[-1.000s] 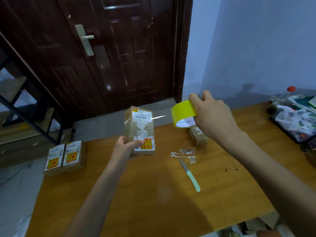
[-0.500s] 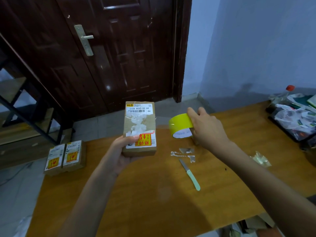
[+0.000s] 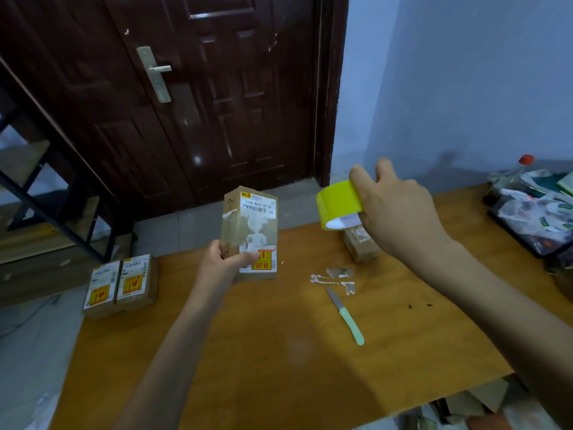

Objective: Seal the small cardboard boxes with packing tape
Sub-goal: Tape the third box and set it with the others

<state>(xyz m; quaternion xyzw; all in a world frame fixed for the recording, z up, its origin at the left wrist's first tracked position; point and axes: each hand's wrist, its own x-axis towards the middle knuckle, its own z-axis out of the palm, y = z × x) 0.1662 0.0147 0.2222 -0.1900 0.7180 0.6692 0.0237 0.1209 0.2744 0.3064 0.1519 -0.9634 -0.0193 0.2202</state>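
Above the wooden table (image 3: 279, 352), we hold one small cardboard box (image 3: 251, 231) upright in our left hand (image 3: 221, 259), fingers curled round its lower left edge and the thumb pressed across its front near the red and yellow sticker (image 3: 263, 260). A white shipping label with a barcode sits at the upper end of the box, and torn white paper patches cover the middle of its front face.

To the right of that hand, and apart from the box, our right hand (image 3: 393, 209) grips a roll of yellow packing tape (image 3: 339, 201), fingers wrapped over the top of the roll and its white inner core facing down towards the table. We cannot tell whether a strip of tape runs between roll and box.

Directly beneath the right hand, a second small box (image 3: 359, 246) rests on the table, partly hidden by the roll. Below and slightly left of the right hand lie torn paper scraps (image 3: 336, 277), and just nearer to us a small knife with a pale green handle (image 3: 345, 316), blade pointing away from us.

Well to the left of the left hand, two more labelled boxes (image 3: 121, 285) sit side by side, touching, at the table's far left corner. Far right of the right hand lies a pile of plastic bags (image 3: 536, 212).
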